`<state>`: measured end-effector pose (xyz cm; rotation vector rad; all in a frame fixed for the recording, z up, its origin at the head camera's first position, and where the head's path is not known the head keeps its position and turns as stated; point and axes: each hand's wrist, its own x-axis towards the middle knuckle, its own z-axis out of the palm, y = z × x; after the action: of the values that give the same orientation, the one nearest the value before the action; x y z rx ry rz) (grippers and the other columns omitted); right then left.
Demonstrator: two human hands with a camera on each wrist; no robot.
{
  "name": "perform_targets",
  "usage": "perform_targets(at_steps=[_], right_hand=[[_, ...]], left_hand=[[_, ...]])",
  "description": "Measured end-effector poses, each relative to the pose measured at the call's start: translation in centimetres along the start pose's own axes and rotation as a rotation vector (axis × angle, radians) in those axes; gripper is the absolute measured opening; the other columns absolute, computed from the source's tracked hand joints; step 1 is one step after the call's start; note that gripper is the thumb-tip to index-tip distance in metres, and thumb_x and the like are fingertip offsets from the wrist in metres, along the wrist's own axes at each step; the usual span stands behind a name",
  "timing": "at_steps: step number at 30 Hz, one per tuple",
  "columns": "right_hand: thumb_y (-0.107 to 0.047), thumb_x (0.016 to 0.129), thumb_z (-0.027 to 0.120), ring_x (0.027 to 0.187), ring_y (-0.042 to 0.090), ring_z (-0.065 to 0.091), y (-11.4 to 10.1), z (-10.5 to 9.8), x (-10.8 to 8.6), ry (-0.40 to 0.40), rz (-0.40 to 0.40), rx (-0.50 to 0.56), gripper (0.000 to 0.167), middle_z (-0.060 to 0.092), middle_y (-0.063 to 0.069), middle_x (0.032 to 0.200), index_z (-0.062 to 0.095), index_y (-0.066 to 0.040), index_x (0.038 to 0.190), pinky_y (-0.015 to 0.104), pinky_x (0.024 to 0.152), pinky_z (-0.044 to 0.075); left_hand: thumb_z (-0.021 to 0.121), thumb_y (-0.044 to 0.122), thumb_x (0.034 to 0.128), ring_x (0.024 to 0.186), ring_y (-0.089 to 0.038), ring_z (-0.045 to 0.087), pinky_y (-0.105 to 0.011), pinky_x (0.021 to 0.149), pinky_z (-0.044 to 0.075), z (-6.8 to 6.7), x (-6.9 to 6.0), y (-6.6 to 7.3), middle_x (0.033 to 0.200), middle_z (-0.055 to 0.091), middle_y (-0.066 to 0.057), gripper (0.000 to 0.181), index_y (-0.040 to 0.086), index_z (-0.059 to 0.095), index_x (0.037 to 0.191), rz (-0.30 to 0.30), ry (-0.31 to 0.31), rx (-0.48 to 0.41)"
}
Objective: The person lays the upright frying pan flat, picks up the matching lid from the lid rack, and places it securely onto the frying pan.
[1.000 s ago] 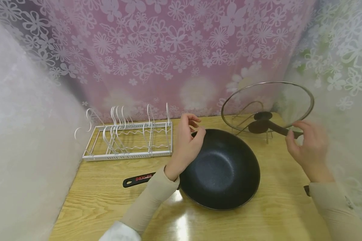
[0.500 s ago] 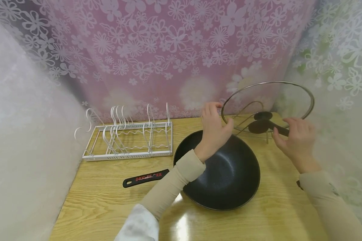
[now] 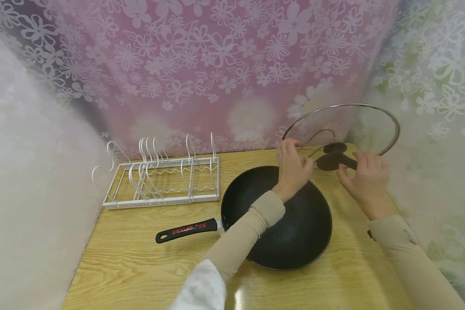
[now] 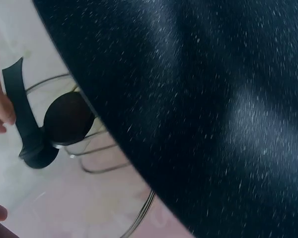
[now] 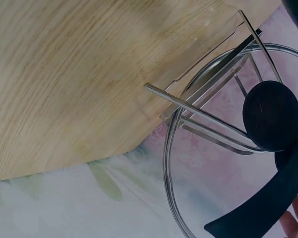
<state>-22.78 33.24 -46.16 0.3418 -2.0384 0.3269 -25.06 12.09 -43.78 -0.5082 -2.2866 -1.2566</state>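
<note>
A black wok (image 3: 271, 241) lies on the wooden table, its handle (image 3: 186, 230) pointing left. Behind it to the right, a clear lid with a metal rim (image 3: 396, 129) leans upright in a wire lid stand (image 5: 213, 116). The lid's black knob (image 3: 327, 162) has a long curved tail, seen close in the right wrist view (image 5: 268, 208). My left hand (image 3: 292, 172) reaches over the wok, its fingers by the lid's left rim. My right hand (image 3: 368, 181) is at the tail, thumb and fingers spread around it; no firm grip shows.
A white wire rack (image 3: 162, 181) with upright loops stands at the back left of the table (image 3: 131, 267). Floral pink cloth (image 3: 232, 64) hangs behind, and pale cloth (image 3: 31, 181) covers the sides.
My left hand has moved right, from the wok's far left rim to the lid's left side. My right hand has come left along the knob's tail. The lid and wok stay put.
</note>
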Motion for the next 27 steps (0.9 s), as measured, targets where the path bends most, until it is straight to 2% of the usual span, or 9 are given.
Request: perform_targets(at_steps=[4,8,11,14,20,24,27], right_hand=[[-0.031,0.078,0.059,0.084,0.050,0.053,0.0,0.3,-0.1,-0.011,0.034,-0.011,0.050,0.062,0.029,0.095,0.062,0.012,0.104,0.060,0.073,0.037],[-0.030,0.079,0.061,0.083,0.051,0.053,0.2,0.6,-0.5,-0.003,0.052,-0.020,0.049,0.063,0.029,0.096,0.062,0.012,0.104,0.060,0.073,0.037],[-0.027,0.080,0.063,0.082,0.050,0.054,0.4,0.9,-0.7,0.009,0.058,-0.025,0.045,0.063,0.029,0.095,0.063,0.011,0.104,0.060,0.072,0.038],[-0.023,0.080,0.065,0.079,0.050,0.054,0.6,1.0,-1.0,0.021,0.059,-0.028,0.040,0.063,0.028,0.093,0.064,0.010,0.102,0.059,0.069,0.038],[-0.018,0.080,0.066,0.076,0.050,0.054,0.8,1.2,-1.3,0.038,0.069,-0.021,0.034,0.064,0.029,0.089,0.065,0.010,0.099,0.059,0.068,0.038],[-0.018,0.082,0.066,0.077,0.050,0.055,0.9,1.4,-1.5,0.016,0.072,-0.018,0.033,0.064,0.029,0.088,0.063,0.011,0.098,0.060,0.071,0.040],[-0.019,0.083,0.065,0.077,0.050,0.054,0.9,1.6,-1.5,0.004,0.072,-0.012,0.033,0.064,0.029,0.087,0.063,0.011,0.097,0.061,0.073,0.040]], left_hand=[[0.059,0.008,0.0762,0.110,-0.020,0.039,-0.026,0.096,0.035,1.4,-0.2,-0.3,0.123,0.041,-0.008,0.048,0.004,0.042,0.121,-0.035,-0.022,0.000],[0.061,0.009,0.0798,0.111,-0.020,0.040,-0.024,0.096,0.036,2.6,-0.6,-0.8,0.127,0.041,-0.009,0.051,0.001,0.043,0.127,-0.040,-0.033,0.039],[0.064,0.007,0.0801,0.111,-0.020,0.042,-0.024,0.098,0.037,3.6,-0.9,-1.3,0.126,0.043,-0.009,0.053,0.000,0.044,0.129,-0.046,-0.028,0.075],[0.066,0.005,0.0805,0.109,-0.020,0.044,-0.025,0.098,0.039,4.5,-1.2,-1.7,0.122,0.046,-0.009,0.052,0.001,0.046,0.128,-0.080,-0.022,0.092],[0.062,0.001,0.0871,0.112,-0.020,0.047,-0.020,0.096,0.042,6.1,-1.7,-2.1,0.119,0.050,-0.011,0.040,-0.001,0.049,0.125,-0.152,-0.058,0.031],[0.063,0.002,0.0894,0.111,-0.018,0.051,-0.018,0.095,0.044,6.8,-1.9,-2.2,0.119,0.052,-0.010,0.037,-0.001,0.052,0.125,-0.167,-0.068,0.019],[0.064,0.003,0.0895,0.106,-0.016,0.053,-0.017,0.092,0.045,7.3,-2.1,-2.4,0.115,0.052,-0.008,0.031,0.000,0.055,0.119,-0.155,-0.069,0.057]])
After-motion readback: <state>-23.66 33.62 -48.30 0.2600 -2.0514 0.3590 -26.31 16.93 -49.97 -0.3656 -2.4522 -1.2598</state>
